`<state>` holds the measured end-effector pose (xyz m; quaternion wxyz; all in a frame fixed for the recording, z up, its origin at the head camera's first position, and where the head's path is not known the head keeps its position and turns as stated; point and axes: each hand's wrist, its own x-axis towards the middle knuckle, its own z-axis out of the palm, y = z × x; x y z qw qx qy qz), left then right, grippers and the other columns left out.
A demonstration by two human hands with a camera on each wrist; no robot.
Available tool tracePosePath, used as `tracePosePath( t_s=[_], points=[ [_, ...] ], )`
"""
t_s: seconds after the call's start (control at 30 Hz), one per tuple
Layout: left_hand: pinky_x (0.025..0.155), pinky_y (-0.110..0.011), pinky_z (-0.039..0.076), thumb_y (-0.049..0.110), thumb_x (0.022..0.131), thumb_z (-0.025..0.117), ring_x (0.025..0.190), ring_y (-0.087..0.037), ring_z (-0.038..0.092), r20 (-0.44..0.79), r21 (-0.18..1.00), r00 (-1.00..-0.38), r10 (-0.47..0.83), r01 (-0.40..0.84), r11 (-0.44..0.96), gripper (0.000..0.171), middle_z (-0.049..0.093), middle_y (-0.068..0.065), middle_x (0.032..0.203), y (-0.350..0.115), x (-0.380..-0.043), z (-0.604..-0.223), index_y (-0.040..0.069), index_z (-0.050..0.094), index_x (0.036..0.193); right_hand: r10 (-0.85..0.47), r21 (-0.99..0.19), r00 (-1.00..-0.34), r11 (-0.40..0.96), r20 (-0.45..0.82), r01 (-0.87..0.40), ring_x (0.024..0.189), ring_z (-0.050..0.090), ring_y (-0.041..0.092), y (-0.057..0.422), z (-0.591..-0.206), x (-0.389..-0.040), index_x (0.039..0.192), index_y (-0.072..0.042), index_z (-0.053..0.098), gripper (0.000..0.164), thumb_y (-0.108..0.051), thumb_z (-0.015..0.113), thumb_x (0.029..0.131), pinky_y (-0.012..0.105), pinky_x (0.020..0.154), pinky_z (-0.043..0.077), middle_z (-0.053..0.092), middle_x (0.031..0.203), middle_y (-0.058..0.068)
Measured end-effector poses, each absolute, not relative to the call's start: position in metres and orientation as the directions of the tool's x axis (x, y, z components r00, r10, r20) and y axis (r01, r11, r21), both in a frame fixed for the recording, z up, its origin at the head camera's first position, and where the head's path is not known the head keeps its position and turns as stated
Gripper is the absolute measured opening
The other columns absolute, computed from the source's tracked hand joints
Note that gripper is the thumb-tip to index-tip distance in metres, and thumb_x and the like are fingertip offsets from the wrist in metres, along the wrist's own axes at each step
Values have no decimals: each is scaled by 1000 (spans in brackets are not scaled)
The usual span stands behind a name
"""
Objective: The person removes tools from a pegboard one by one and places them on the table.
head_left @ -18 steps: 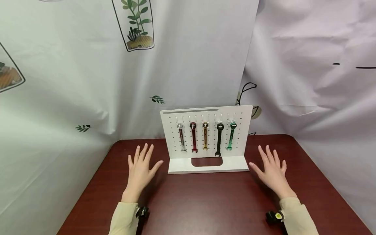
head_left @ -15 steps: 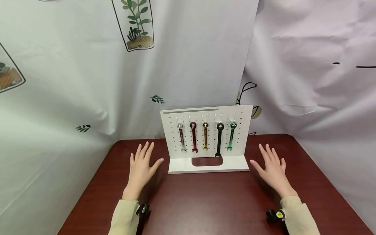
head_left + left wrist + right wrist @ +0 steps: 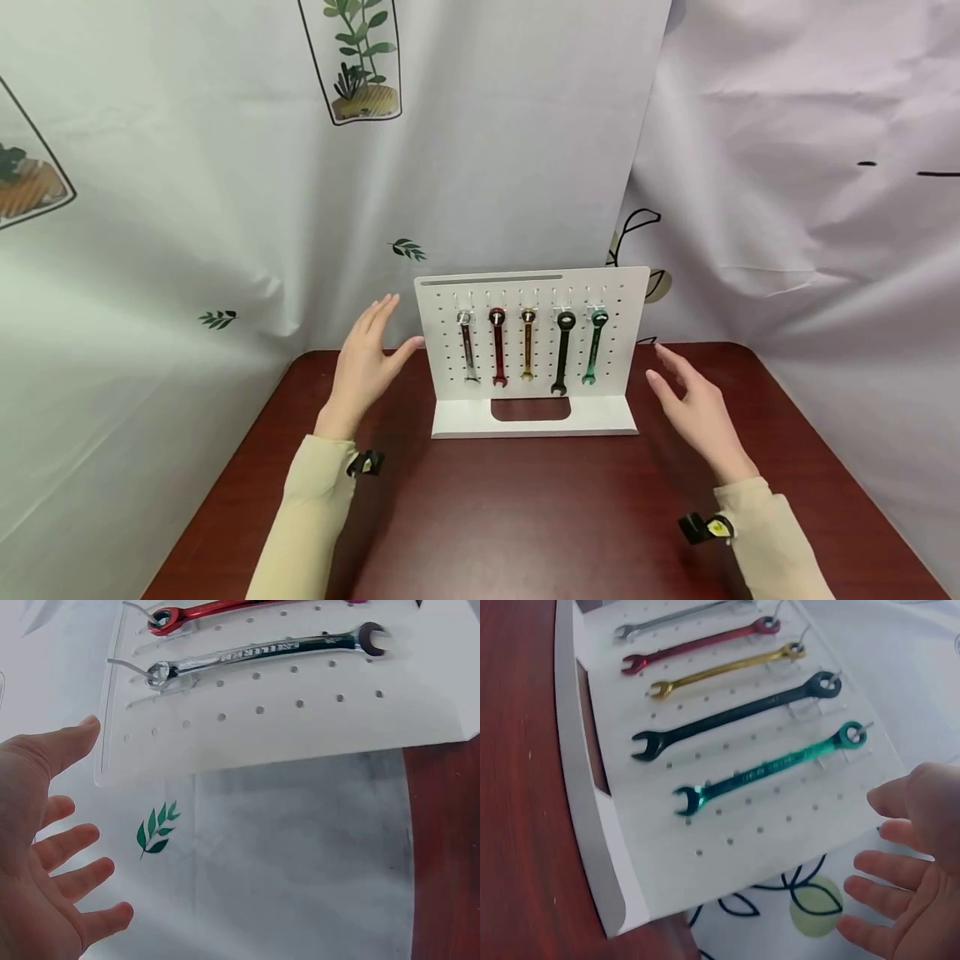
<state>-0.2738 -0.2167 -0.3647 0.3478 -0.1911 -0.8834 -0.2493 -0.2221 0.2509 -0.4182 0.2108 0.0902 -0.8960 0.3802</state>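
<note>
On a white pegboard stand (image 3: 532, 333) several combination wrenches hang by their ring ends from hooks. From left to right they are a silver wrench (image 3: 468, 350), a red wrench (image 3: 498, 348), a gold wrench (image 3: 528, 346), a black wrench (image 3: 562, 354) and a green wrench (image 3: 596, 348). My left hand (image 3: 366, 358) is raised by the board's left edge, fingers extended and thumb apart; the silver wrench (image 3: 262, 651) is nearest to it. Beyond the board's right edge is my right hand (image 3: 697, 408), relaxed and holding nothing, closest to the green wrench (image 3: 772, 769).
The stand's flat base (image 3: 457, 421) rests near the back of a dark red table (image 3: 525, 517). White cloth (image 3: 517, 133) with printed plants hangs behind and at the sides. A black wrist camera (image 3: 366, 463) sits on the left sleeve, another (image 3: 701, 527) on the right.
My left hand has risen forward, toward the board's upper left edge. The right hand has lifted slightly forward and turned, its fingers closer together. The head view has shifted a little.
</note>
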Motion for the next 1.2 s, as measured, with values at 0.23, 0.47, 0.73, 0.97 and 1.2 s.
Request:
tracePosePath(
  t_s=[0.23,0.47,0.73,0.97,1.2],
  points=[
    [108,-55,38,29,90,79,137,-36,46,681,388,-714,163,541,746,69,50,-16,149,-205,-294,-352,7,50,148,3,-735,-922,604,387,-307,122,59,39,237,-413,-229,146,-7,52,51,-36,57,104,52,97,48,57,141,18],
    [110,-50,37,27,91,78,135,-33,48,656,523,-748,98,545,656,64,54,-15,144,-198,-311,-340,6,52,146,13,-815,-944,509,330,-278,123,60,31,225,-414,-241,143,-6,55,52,-38,59,103,12,88,43,61,138,15],
    [108,-49,40,26,93,76,133,-32,50,609,608,-789,83,532,589,57,57,-14,139,-183,-326,-331,4,57,141,10,-885,-968,407,252,-226,128,55,35,212,-415,-252,146,-3,51,52,-31,61,103,50,106,42,57,141,19],
    [108,-42,43,25,94,75,131,-32,52,556,726,-831,-12,479,493,48,59,-12,137,-179,-331,-335,4,62,135,3,-925,-982,335,189,-177,134,49,37,201,-417,-265,148,-2,48,56,-33,62,102,52,110,37,52,145,22],
    [103,-45,47,27,95,74,124,-32,59,526,770,-849,-62,444,458,42,63,-12,133,-176,-335,-338,8,66,130,0,-950,-994,295,108,-103,137,43,38,194,-418,-277,149,2,44,62,-34,63,102,52,112,34,48,146,27]
  ],
)
